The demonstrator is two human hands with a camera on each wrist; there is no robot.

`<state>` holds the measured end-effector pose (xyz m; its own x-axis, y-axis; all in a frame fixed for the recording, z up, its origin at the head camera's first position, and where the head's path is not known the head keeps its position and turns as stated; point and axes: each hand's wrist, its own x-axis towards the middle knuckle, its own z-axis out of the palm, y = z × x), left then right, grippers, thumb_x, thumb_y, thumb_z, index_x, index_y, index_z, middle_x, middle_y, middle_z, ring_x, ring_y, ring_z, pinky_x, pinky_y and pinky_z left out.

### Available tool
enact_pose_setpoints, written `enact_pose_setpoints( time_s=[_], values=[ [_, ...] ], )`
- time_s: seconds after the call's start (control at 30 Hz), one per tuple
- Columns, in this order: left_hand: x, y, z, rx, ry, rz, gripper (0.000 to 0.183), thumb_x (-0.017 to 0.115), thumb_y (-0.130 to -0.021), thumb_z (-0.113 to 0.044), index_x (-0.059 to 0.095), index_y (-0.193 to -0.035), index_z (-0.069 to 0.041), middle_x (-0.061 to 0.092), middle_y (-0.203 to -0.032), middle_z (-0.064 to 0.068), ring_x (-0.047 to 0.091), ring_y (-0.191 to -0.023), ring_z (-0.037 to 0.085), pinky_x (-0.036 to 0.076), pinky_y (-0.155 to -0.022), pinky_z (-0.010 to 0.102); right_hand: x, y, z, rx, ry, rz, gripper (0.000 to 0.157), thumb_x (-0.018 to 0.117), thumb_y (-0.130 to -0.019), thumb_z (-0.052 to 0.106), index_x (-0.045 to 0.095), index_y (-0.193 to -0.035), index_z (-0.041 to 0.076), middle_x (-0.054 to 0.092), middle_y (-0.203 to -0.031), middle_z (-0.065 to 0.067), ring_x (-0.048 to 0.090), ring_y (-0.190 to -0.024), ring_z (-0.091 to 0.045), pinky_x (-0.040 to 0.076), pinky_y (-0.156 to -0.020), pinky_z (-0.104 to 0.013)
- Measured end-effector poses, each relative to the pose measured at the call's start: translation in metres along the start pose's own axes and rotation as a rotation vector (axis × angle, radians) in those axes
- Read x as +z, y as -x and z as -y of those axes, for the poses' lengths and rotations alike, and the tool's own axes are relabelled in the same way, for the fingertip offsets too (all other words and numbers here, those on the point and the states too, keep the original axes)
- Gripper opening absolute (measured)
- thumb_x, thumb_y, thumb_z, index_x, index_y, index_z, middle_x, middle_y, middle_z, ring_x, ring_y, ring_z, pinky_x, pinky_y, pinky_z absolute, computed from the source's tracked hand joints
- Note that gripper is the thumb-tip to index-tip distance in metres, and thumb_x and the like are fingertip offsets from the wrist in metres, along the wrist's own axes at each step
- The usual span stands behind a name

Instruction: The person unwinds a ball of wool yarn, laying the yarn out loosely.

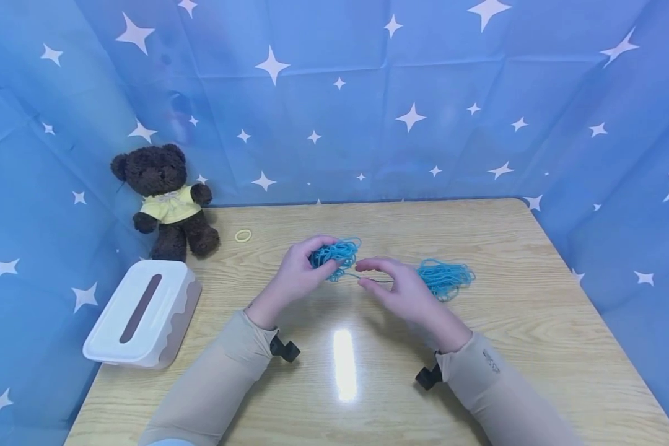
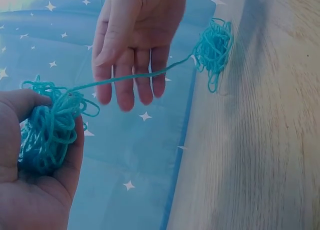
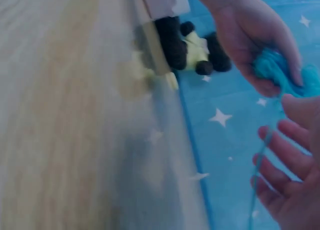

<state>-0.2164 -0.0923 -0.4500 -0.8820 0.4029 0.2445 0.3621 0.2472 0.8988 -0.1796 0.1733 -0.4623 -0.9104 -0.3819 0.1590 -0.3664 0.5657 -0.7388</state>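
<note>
A loose bundle of blue yarn is gripped in my left hand, thumb across its front and fingers behind. One strand runs from it past my right hand to a second tangled yarn pile lying on the table. In the left wrist view, the right hand's fingers are extended beside that strand with a gap to the thumb. The right wrist view shows the strand crossing in front of these fingers; whether it touches them I cannot tell.
A brown teddy bear in a yellow shirt sits at the back left of the wooden table. Near it lies a small yellow ring. At the left edge stands a white box with a slotted lid. Blue star-patterned cloth surrounds the table.
</note>
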Motion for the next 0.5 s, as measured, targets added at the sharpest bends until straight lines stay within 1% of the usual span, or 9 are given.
enact_pose_setpoints(
  time_s=[0.13,0.3,0.4,0.5],
  values=[
    [0.002,-0.001,-0.002,0.006,-0.019,0.004,0.037,0.073,-0.101,-0.014,0.073,-0.137,-0.010,0.078,-0.127,0.012,0.075,-0.100,0.021,0.065,-0.081,0.029,0.011,0.000,-0.002,-0.023,-0.072,-0.039,0.032,0.074,-0.108,0.033,0.076,-0.137,0.021,0.078,-0.137,0.003,0.070,-0.137,-0.026,0.053,-0.119,-0.060],
    [0.003,-0.001,-0.001,0.021,-0.038,0.003,0.036,0.074,-0.100,-0.014,0.073,-0.135,-0.010,0.078,-0.126,0.013,0.074,-0.101,0.022,0.065,-0.081,0.028,0.018,0.000,-0.003,-0.025,-0.082,-0.067,0.024,0.075,-0.107,0.031,0.082,-0.127,0.019,0.082,-0.129,0.001,0.075,-0.127,-0.026,0.060,-0.110,-0.057],
    [0.003,0.000,0.000,0.022,-0.028,-0.002,0.036,0.074,-0.099,-0.014,0.073,-0.135,-0.010,0.078,-0.125,0.014,0.075,-0.098,0.021,0.065,-0.078,0.028,0.015,0.000,-0.002,-0.003,-0.075,-0.084,0.021,0.075,-0.107,0.030,0.084,-0.122,0.017,0.083,-0.125,0.000,0.077,-0.121,-0.027,0.062,-0.105,-0.058],
    [0.003,0.000,0.000,0.011,-0.019,-0.005,0.037,0.074,-0.100,-0.014,0.073,-0.136,-0.010,0.078,-0.125,0.015,0.075,-0.098,0.022,0.066,-0.077,0.028,0.006,0.000,-0.003,0.046,-0.071,-0.105,0.021,0.075,-0.107,0.032,0.084,-0.119,0.018,0.083,-0.121,0.002,0.077,-0.121,-0.027,0.063,-0.101,-0.057]
  ],
)
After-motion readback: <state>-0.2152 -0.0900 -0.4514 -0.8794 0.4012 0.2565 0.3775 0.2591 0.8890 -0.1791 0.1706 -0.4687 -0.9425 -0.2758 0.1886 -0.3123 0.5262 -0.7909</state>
